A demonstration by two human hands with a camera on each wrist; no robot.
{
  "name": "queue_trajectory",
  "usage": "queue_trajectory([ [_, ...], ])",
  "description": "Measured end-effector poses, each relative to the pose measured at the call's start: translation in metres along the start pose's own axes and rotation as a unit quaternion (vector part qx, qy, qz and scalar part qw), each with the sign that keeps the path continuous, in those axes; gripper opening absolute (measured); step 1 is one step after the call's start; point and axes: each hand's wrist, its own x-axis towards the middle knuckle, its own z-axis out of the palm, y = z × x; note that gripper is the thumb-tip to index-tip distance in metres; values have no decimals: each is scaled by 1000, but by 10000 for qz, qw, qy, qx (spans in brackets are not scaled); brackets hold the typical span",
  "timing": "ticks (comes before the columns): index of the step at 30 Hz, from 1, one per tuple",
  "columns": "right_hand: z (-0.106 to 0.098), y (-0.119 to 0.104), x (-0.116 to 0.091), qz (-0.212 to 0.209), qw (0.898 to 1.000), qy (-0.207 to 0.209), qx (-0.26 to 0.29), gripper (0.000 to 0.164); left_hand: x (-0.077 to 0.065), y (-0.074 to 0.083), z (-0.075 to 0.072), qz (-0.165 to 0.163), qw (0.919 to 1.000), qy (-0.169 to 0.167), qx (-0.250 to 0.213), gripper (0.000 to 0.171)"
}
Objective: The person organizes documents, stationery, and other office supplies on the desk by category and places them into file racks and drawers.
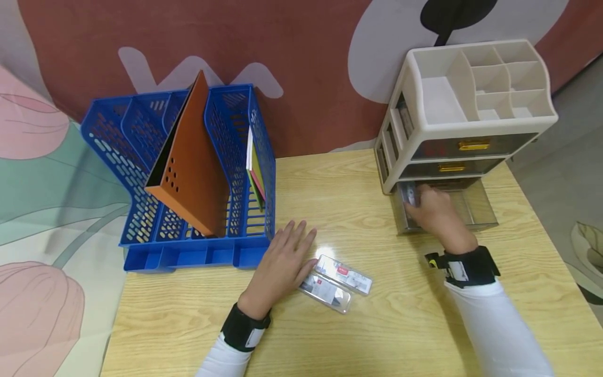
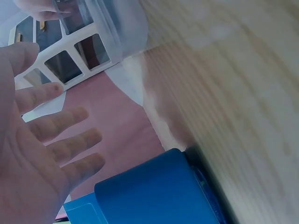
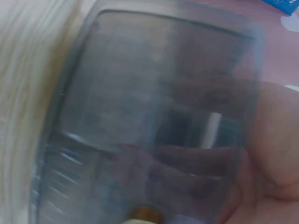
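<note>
In the head view my left hand (image 1: 281, 262) lies with fingers extended beside the front corner of the blue file rack (image 1: 198, 251). Its thumb reaches the edge of two clear plastic cases, a pale one (image 1: 346, 275) and one with dark contents (image 1: 325, 293). My right hand (image 1: 437, 212) reaches down into the pulled-out bottom drawer (image 1: 482, 207) of the white desk organizer. Its fingers curl at a slim clear case (image 1: 411, 195) along the drawer's left side. Through the smoky drawer wall (image 3: 121, 84) in the right wrist view, the fingers show blurred around it.
An orange binder (image 1: 193, 173) leans in the blue rack, with several thin notebooks (image 1: 255, 173) to its right. The organizer's top tray (image 1: 443, 102) has several compartments, above two closed drawers with gold handles (image 1: 473, 145). A patterned cloth (image 1: 315, 63) hangs behind the wooden table (image 1: 330, 209).
</note>
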Motion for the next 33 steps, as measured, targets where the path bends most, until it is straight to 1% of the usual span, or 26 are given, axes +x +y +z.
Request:
queue_trajectory([
  [2,-3,-3,-5,-82,10000,-23,-25,62,0,0,0,-21,10000,-25,-30,61],
  [3,-4,-5,-9,-163,9998,55,-48,60,0,1,0,-26,10000,-34,-36,60],
  [5,-6,-10,-18,-460,9982,359,-150,54,0,1,1,-36,10000,-40,-45,60],
  [6,-6,-13,-24,-666,9958,591,-201,50,-1,1,1,-40,10000,-33,-48,60],
  [8,-6,-20,-36,-1144,9866,1116,-330,41,-1,1,1,-50,10000,-26,-60,61],
  [10,-5,-28,-46,-1674,9730,1544,-377,33,-1,1,0,-51,10000,-11,-82,61],
  [12,-2,-36,-55,-2119,9618,1704,-312,29,-1,0,0,-62,9999,-9,-104,61],
  [13,-1,-40,-59,-2324,9573,1698,-281,30,-1,0,0,-63,9999,-6,-108,61],
  [16,5,-49,-67,-2832,9479,1452,-152,35,-1,0,1,-67,9999,2,-124,61],
  [18,10,-53,-71,-3064,9446,1172,-132,41,-1,0,1,-59,9999,8,-139,61],
  [20,16,-56,-75,-3188,9438,859,-154,47,-2,0,2,-60,9999,-11,-151,60],
  [22,22,-58,-79,-3245,9441,557,-176,53,-2,0,2,-69,9999,-47,-147,60],
  [26,32,-62,-84,-3255,9452,132,-237,64,-3,1,2,-94,9998,-106,-124,59],
  [33,53,-64,-91,-3077,9477,-678,-499,77,-3,2,7,-106,9996,-183,-169,60],
])
